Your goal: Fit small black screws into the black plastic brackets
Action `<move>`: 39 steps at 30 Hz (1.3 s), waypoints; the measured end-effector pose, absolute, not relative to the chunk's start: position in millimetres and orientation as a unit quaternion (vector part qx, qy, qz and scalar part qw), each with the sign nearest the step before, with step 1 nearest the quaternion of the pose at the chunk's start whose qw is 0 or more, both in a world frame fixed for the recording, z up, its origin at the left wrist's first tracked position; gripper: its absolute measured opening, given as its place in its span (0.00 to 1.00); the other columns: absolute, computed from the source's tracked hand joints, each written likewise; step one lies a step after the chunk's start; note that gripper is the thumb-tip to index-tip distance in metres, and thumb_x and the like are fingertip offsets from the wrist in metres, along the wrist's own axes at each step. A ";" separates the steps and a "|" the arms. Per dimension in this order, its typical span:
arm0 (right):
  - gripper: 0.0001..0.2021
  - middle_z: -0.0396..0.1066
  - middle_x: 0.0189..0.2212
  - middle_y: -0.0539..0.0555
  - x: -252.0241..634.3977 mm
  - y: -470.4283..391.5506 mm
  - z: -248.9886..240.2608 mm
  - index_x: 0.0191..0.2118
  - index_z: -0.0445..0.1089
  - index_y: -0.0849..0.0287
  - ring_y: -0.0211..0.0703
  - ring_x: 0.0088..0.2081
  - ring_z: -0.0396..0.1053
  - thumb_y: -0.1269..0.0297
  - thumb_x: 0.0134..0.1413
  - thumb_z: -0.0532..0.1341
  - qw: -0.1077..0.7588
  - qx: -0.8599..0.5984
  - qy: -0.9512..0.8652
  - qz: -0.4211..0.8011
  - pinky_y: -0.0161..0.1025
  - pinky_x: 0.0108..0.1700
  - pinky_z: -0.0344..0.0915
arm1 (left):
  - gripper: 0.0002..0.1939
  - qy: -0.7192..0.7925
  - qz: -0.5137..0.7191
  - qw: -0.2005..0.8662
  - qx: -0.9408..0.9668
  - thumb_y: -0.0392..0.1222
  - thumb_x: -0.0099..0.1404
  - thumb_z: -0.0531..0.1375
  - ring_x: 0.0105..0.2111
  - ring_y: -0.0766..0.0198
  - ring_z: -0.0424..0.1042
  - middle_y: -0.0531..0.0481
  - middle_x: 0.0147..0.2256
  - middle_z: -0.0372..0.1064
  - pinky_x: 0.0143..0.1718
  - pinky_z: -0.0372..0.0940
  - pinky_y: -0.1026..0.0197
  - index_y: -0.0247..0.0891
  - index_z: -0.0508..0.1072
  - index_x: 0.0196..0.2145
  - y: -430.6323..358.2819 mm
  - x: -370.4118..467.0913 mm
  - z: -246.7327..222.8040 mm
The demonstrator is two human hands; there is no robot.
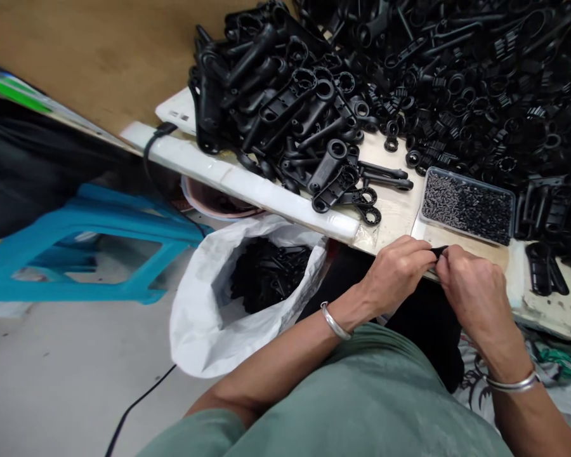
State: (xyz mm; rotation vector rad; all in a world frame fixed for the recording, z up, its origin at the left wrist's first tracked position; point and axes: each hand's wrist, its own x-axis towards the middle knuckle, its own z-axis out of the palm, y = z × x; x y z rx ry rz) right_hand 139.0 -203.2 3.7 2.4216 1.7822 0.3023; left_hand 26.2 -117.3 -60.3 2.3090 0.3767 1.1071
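Note:
My left hand and my right hand meet at the table's front edge, fingers closed on a small black plastic part between them. Most of that part is hidden by my fingers, so its exact shape does not show. Just beyond my hands lies a clear plastic box of tiny dark screws or pins. To the left of the box, black plastic handles with round ring ends lie in a heap. A pile of small black ring-shaped pieces spreads behind the box.
An open white sack holding black parts stands on the floor at left, beside a blue plastic stool. White padding lines the table's left edge. Several black pieces lie right of my hands. A cable crosses the floor.

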 end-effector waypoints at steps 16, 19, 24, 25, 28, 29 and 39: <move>0.27 0.77 0.36 0.50 143.0 -229.3 -19.8 0.49 0.68 0.56 0.38 0.33 0.76 0.64 0.41 0.74 -0.669 0.642 0.158 -0.339 0.37 0.36 0.77 | 0.07 0.161 0.504 0.305 0.792 0.35 0.70 0.58 0.37 0.65 0.76 0.45 0.38 0.78 0.40 0.73 0.62 0.34 0.75 0.34 -143.4 31.6 -50.3; 0.23 0.77 0.35 0.49 142.9 -227.3 -20.8 0.45 0.69 0.57 0.38 0.33 0.76 0.64 0.41 0.73 -0.672 0.639 0.153 -0.343 0.37 0.35 0.77 | 0.07 0.165 0.499 0.303 0.795 0.34 0.70 0.58 0.37 0.65 0.76 0.45 0.39 0.78 0.42 0.74 0.61 0.34 0.75 0.34 -147.1 30.8 -50.5; 0.21 0.76 0.32 0.51 141.6 -224.5 -21.2 0.40 0.72 0.60 0.38 0.30 0.74 0.66 0.36 0.74 -0.676 0.652 0.127 -0.321 0.35 0.33 0.75 | 0.06 0.162 0.512 0.310 0.784 0.33 0.68 0.60 0.36 0.65 0.76 0.45 0.38 0.78 0.40 0.74 0.63 0.34 0.75 0.33 -150.9 29.9 -48.3; 0.20 0.76 0.31 0.51 141.0 -223.7 -20.9 0.39 0.72 0.60 0.37 0.29 0.73 0.66 0.35 0.74 -0.677 0.653 0.123 -0.318 0.35 0.32 0.74 | 0.05 0.160 0.514 0.310 0.783 0.33 0.68 0.60 0.35 0.65 0.76 0.45 0.38 0.78 0.40 0.74 0.63 0.34 0.75 0.33 -151.3 29.5 -47.7; 0.20 0.75 0.28 0.49 140.0 -221.6 -19.3 0.38 0.72 0.60 0.34 0.24 0.70 0.66 0.33 0.73 -0.674 0.652 0.117 -0.327 0.33 0.27 0.70 | 0.05 0.166 0.506 0.317 0.785 0.33 0.68 0.60 0.36 0.65 0.77 0.46 0.38 0.78 0.40 0.75 0.63 0.35 0.75 0.34 -151.7 27.0 -47.0; 0.20 0.75 0.27 0.48 140.2 -221.4 -18.8 0.38 0.72 0.60 0.34 0.23 0.69 0.65 0.33 0.73 -0.668 0.653 0.121 -0.335 0.33 0.26 0.69 | 0.04 0.168 0.501 0.323 0.785 0.34 0.68 0.60 0.37 0.65 0.77 0.47 0.38 0.78 0.41 0.76 0.63 0.35 0.76 0.34 -151.7 25.9 -47.4; 0.24 0.77 0.39 0.52 148.8 -229.2 -19.3 0.48 0.74 0.57 0.40 0.36 0.73 0.62 0.40 0.71 -0.641 0.654 0.174 -0.362 0.37 0.37 0.73 | 0.06 0.132 0.495 0.367 0.777 0.30 0.68 0.59 0.42 0.64 0.79 0.45 0.43 0.77 0.46 0.77 0.63 0.36 0.76 0.39 -151.4 24.2 -53.5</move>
